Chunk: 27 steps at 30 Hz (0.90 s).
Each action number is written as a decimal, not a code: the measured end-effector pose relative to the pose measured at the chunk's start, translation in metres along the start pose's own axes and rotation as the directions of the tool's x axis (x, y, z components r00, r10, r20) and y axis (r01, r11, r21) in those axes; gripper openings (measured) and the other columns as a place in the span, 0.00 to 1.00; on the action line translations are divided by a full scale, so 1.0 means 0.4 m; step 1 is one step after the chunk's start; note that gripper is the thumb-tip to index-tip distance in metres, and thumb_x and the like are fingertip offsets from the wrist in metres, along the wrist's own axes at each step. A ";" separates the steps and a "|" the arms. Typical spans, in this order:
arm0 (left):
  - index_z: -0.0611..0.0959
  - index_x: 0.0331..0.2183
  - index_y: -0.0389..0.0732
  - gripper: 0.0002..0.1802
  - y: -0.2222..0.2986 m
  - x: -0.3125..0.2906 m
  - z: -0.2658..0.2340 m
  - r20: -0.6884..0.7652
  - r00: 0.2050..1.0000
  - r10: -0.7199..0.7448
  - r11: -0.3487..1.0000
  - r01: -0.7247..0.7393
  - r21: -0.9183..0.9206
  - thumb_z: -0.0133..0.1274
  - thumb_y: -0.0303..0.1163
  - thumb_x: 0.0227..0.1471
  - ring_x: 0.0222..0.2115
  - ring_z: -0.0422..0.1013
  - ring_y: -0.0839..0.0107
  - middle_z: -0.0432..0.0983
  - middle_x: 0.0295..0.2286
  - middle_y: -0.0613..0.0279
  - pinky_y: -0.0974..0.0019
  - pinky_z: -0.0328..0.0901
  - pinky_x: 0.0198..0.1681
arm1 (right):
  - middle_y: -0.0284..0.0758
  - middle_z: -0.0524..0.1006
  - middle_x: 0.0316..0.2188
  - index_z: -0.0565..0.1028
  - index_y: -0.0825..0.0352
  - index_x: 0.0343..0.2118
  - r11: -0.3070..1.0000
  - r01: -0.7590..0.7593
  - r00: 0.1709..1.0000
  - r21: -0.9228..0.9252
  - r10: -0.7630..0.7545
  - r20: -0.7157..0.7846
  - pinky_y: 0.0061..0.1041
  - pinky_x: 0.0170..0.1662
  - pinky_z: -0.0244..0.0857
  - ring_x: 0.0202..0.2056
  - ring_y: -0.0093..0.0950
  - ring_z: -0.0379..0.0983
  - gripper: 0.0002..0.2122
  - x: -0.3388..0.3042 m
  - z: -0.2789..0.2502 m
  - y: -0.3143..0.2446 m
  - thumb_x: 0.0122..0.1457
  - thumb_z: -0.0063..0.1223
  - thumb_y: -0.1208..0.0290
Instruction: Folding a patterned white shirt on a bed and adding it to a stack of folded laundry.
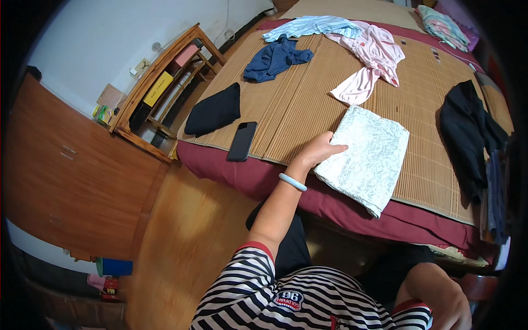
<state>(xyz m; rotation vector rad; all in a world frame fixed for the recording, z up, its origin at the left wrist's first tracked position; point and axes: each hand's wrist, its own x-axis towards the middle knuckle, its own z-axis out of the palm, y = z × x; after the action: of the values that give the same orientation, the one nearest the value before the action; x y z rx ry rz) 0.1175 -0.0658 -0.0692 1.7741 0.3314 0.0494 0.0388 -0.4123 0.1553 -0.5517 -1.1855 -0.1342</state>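
My left hand (320, 150) grips the left edge of a folded white cloth (367, 154) with a pale grey-green pattern. The thumb lies on top and the other fingers are hidden underneath. The cloth's near corner reaches past the front edge of the bed. A pale blue bangle (292, 182) circles my left wrist. My bent right arm (434, 291) shows at the lower right, but its hand is outside the picture. To the left of the cloth lie a black phone (242, 141) and a folded black garment (214, 109).
A bamboo mat (308, 110) covers the bed over a maroon sheet (220, 170). Farther back lie a navy garment (276, 59), a pink garment (379, 52) and a blue striped garment (311, 27). Black clothing (466, 137) lies at right. A wooden shelf (159, 88) stands at left.
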 end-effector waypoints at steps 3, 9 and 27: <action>0.75 0.45 0.26 0.23 0.032 0.036 0.052 0.083 0.996 -0.014 1.000 0.015 -0.008 0.60 0.35 0.54 0.36 0.75 0.70 0.78 0.38 0.53 0.68 0.70 0.39 | 0.19 0.75 0.23 0.73 0.56 0.42 0.841 0.354 0.863 0.409 -0.463 0.203 0.10 0.29 0.66 0.21 0.12 0.72 0.08 0.057 -0.018 0.084 0.64 0.41 0.73; 0.75 0.46 0.27 0.22 0.050 0.005 0.040 0.170 0.985 -0.017 0.975 0.054 -0.215 0.58 0.35 0.56 0.37 0.75 0.72 0.78 0.39 0.55 0.68 0.70 0.41 | 0.16 0.73 0.19 0.72 0.54 0.41 0.901 0.351 0.907 0.254 -0.394 0.146 0.09 0.26 0.62 0.18 0.10 0.70 0.08 0.036 -0.002 0.066 0.64 0.40 0.74; 0.75 0.50 0.30 0.22 0.056 0.007 0.079 0.273 0.962 0.010 0.908 0.106 -0.406 0.56 0.27 0.54 0.43 0.74 0.69 0.78 0.44 0.56 0.65 0.67 0.50 | 0.37 0.75 0.23 0.72 0.68 0.25 0.845 -0.492 0.469 -0.212 0.462 0.753 0.26 0.30 0.67 0.27 0.30 0.76 0.14 -0.006 -0.103 0.189 0.65 0.52 0.64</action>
<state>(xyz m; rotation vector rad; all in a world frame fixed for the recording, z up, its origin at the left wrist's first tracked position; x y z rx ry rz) 0.1313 -0.0995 -0.0554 1.3235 0.1511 -0.1476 0.1012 -0.3671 0.1168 -0.9508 -1.8335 0.7075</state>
